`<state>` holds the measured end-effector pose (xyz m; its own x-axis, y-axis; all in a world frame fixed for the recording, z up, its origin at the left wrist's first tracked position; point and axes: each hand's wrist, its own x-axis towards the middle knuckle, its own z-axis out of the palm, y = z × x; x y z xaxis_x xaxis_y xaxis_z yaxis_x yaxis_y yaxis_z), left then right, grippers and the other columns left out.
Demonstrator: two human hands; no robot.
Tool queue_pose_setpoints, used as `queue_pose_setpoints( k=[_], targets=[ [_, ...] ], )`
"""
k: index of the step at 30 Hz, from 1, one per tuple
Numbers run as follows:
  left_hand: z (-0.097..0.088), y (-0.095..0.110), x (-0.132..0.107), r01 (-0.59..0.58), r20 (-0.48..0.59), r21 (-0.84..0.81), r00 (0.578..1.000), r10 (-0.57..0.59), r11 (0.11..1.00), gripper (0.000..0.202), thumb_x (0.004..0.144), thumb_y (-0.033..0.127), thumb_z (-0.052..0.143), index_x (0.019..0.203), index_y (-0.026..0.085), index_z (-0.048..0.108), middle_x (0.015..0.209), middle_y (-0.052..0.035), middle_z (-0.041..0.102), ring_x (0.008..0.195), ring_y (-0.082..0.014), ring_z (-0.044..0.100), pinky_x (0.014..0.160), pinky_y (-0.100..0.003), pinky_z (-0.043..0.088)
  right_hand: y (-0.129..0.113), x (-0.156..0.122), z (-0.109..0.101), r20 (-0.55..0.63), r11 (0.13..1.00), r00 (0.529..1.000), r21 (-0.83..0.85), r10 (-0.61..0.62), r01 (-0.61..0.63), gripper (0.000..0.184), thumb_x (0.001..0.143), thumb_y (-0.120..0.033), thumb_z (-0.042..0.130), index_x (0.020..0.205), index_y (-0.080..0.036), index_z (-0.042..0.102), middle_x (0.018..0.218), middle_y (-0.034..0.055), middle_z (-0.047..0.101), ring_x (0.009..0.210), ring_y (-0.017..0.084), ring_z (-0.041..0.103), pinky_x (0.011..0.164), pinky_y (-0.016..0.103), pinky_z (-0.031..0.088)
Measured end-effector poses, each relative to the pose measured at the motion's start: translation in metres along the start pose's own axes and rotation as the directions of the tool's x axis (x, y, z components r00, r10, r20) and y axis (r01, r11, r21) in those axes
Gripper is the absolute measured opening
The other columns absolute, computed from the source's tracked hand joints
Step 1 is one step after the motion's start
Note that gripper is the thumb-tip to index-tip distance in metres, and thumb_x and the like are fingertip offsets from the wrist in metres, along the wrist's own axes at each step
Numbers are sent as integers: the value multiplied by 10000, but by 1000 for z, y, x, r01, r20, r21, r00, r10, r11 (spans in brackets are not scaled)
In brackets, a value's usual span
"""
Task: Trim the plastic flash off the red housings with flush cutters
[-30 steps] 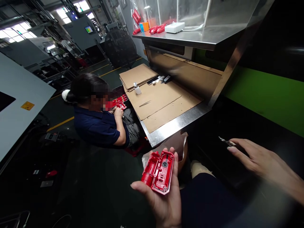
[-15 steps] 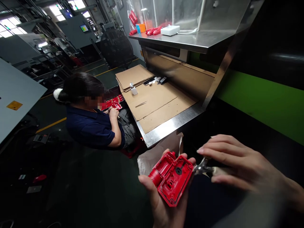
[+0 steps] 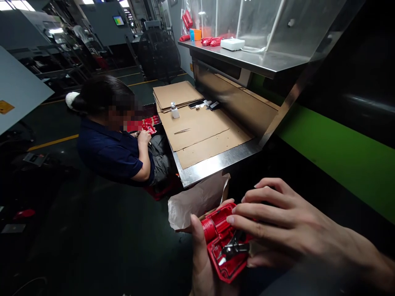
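Observation:
In my left hand (image 3: 202, 257) rests a red plastic housing half (image 3: 212, 230), open side up, with a ribbed round neck at its left end. The thumb lies along the near left side and fingers curl round the far edge. My right hand (image 3: 284, 222) grips small metal nippers (image 3: 232, 250) with a pale handle, which is mostly hidden by the fingers. The nippers' jaws lie over the hollow of the housing; I cannot tell whether they touch it. Fingertips of that hand reach over the housing's upper edge.
A paper-lined box (image 3: 197, 201) stands just beyond the housing. Cardboard (image 3: 203, 127) covers a metal-edged bench, with tweezers (image 3: 182, 131) and a small bottle (image 3: 174, 110) on it. A seated co-worker (image 3: 111, 144) handles a red part at left. A metal shelf (image 3: 262, 61) overhangs the bench.
The nippers have moved left, from the housing's right edge to over its hollow. My right hand now covers part of the housing. The view has shifted slightly.

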<state>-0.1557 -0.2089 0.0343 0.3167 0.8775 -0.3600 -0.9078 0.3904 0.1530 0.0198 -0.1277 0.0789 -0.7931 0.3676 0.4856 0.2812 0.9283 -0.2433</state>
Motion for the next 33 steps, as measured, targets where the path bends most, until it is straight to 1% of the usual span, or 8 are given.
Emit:
queue_pose_setpoints(
  k=[3, 5, 8, 14, 18, 21, 27, 33],
  targets=[
    [5, -1, -1, 68, -31, -66, 997, -70, 995, 705, 740, 700, 768, 1278, 247, 721, 1430, -158, 590, 1257, -423, 570, 1088, -535, 467, 0, 0, -1, 22, 1000, 1000, 3, -3, 3, 478, 993, -478, 659, 1352, -165, 620, 1247, 2, 717, 1148, 199, 560, 1031, 427, 361],
    [8, -1, -1, 87, -73, -87, 993, -93, 992, 729, 687, 688, 819, 1276, 269, 722, 1399, -153, 615, 1246, -424, 576, 1066, -544, 479, 0, -1, -2, 38, 1000, 999, 6, -1, 1, 482, 995, -488, 651, 1356, -170, 615, 1258, 0, 709, 1152, 199, 557, 1031, 429, 359],
    [9, -2, -1, 81, -80, -79, 993, -87, 994, 717, 703, 687, 811, 1284, 277, 716, 1377, -151, 628, 1251, -412, 578, 1058, -534, 483, 0, -1, -3, 63, 1000, 998, 16, 3, -4, 484, 992, -494, 652, 1349, -170, 616, 1267, 2, 700, 1132, 200, 555, 1020, 431, 362],
    [1, -3, 2, 85, 27, -73, 996, -84, 994, 680, 762, 715, 739, 1273, 268, 724, 1457, -122, 568, 1299, -408, 537, 1073, -494, 476, -1, -2, -3, 53, 1000, 999, 10, 11, -12, 483, 994, -508, 641, 1334, -166, 620, 1257, 7, 705, 1094, 201, 558, 994, 429, 364],
    [-1, -2, 2, 110, 82, -70, 991, -104, 991, 689, 781, 724, 713, 1304, 275, 702, 1486, -122, 542, 1303, -413, 526, 1069, -504, 473, -2, -3, -3, 60, 999, 998, 24, 19, -21, 482, 989, -498, 654, 1336, -166, 618, 1266, 7, 700, 1094, 199, 557, 990, 425, 359],
    [-1, -2, 1, 115, 72, -48, 991, -111, 992, 682, 783, 729, 706, 1301, 286, 704, 1520, -110, 506, 1289, -417, 533, 1070, -505, 469, -2, -3, -3, 54, 999, 998, 27, 24, -26, 467, 987, -488, 661, 1321, -165, 625, 1263, 10, 701, 1101, 205, 555, 990, 424, 357],
    [3, -3, 1, 74, 4, -26, 997, -73, 997, 698, 761, 725, 730, 1268, 246, 724, 1493, -132, 531, 1283, -425, 535, 1075, -522, 467, -1, -3, -3, 53, 999, 999, 31, 9, -11, 489, 966, -497, 688, 1321, -166, 625, 1246, 23, 711, 1095, 209, 560, 996, 416, 349],
    [4, -2, 0, 104, 6, -55, 995, -104, 993, 709, 749, 720, 753, 1261, 230, 721, 1335, -170, 638, 1289, -429, 542, 1072, -562, 464, -1, -2, -5, 57, 1000, 998, 24, -2, 1, 474, 966, -497, 688, 1299, -164, 638, 1207, 16, 715, 1075, 202, 563, 988, 411, 355]
  ],
)
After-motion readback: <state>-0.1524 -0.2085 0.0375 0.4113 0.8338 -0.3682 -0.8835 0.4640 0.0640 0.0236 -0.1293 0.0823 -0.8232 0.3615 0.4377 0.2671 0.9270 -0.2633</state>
